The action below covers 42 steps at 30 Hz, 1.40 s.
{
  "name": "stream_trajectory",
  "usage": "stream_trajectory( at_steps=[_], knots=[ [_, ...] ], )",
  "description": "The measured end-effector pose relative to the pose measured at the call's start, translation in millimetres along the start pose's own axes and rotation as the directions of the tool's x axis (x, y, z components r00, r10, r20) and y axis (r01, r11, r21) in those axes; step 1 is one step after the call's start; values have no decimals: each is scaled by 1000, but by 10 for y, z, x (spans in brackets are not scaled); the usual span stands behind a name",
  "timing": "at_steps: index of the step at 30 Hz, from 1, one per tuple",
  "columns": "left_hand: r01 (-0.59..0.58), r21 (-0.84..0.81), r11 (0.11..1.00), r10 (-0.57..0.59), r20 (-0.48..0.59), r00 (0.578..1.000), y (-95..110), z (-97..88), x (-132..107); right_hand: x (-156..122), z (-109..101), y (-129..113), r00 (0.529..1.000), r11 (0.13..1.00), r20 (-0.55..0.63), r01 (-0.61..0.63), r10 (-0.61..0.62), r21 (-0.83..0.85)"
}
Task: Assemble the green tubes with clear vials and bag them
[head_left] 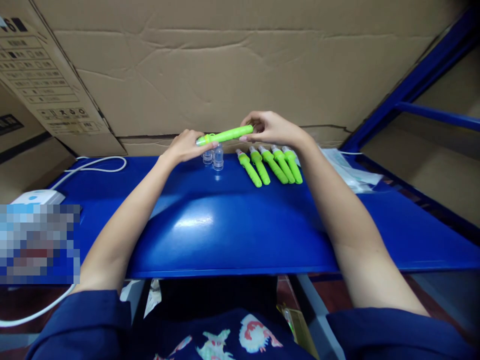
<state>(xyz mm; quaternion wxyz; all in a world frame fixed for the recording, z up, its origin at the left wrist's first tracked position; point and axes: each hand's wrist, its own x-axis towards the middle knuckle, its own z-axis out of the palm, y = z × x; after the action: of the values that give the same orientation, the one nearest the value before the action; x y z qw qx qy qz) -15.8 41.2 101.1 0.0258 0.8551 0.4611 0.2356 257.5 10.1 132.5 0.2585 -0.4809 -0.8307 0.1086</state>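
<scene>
Above the back of the table, a lime-green stick (230, 134) with a clear tip lies nearly level across both hands. My left hand (184, 145) grips its clear-tipped end, thumb underneath along the side. At the plain rounded end, my right hand (270, 129) is closed with thumb and fingers pinching; part of the grip is hidden behind the fingers. Two small clear plastic caps (218, 159) stand upright on the table just below my left fingers. Under my right hand lies a row of several similar green sticks (275, 166), clear tips pointing to the back.
Blue table (240, 225) with a cardboard wall (243, 75) close behind it. Clear plastic bags (350, 170) lie beyond my right forearm. At the left are a white power strip (41, 198) and its looping cable (101, 167). A blue metal frame (423, 85) rises at the right.
</scene>
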Motion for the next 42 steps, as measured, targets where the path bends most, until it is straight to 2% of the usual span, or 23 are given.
stream_trajectory(
  at_steps=[6, 18, 26, 34, 42],
  knots=[
    [-20, -18, 1000, 20, 12, 1000, -27, 13, 21, 3, 5, 3, 1000, 999, -2, -17, 17, 29],
    [-104, -47, 994, 105, 40, 994, -60, 60, 44, 15, -18, 40, 999, 997, 37, 2, 1, -73],
    [-73, -52, 996, 76, 55, 996, -53, 61, 49, -10, -14, -30, 991, 993, 125, -21, 36, -120],
    [-59, -3, 998, 59, 37, 998, -71, 53, 39, -22, -26, -127, 991, 966, 133, 23, 11, -256],
    [-77, -20, 997, 78, 49, 996, -54, 41, 19, -20, -18, -161, 979, 953, 188, -18, 78, -301]
  ],
)
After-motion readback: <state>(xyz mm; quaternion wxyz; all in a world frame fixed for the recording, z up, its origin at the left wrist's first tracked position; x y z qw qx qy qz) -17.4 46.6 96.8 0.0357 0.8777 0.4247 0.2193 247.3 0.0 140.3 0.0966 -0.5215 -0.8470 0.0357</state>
